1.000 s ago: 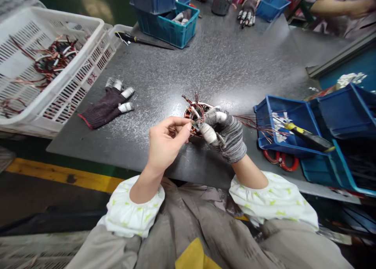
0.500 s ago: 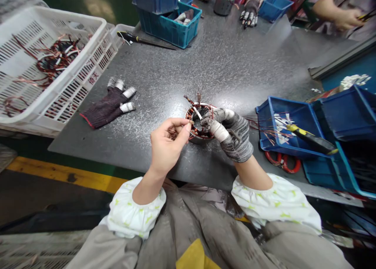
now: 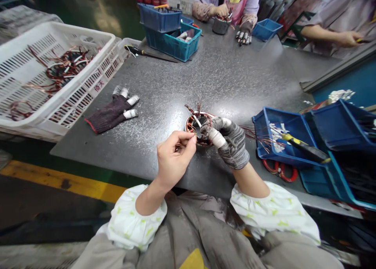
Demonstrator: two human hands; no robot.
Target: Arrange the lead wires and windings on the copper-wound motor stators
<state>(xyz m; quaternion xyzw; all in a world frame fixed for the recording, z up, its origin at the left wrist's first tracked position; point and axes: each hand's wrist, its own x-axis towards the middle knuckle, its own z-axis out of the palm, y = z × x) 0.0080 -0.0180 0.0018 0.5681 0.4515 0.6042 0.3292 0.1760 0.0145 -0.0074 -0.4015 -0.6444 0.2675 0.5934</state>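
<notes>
A round motor stator wound with copper wire lies on the table in front of me, with a white sleeve and twisted wire ends standing up from it. My left hand, bare, is closed in a pinch at the stator's near left rim, on thin copper wires that partly show between the fingers. My right hand wears a grey knit glove with white-taped fingertips. Its fingers are wrapped over the stator's right rim and hide that side. Loose copper wires stick out to the right behind the glove.
A dark glove lies left, beside a white crate of wound coils. Right stand blue bins, a yellow-black tool and red-handled scissors. Teal bin is at the back. A co-worker's hand rests on another stator.
My left hand has shifted slightly right and down along the stator's near rim, still pinching. My right hand stays on the stator. The view has tilted up, showing more of the co-worker.
</notes>
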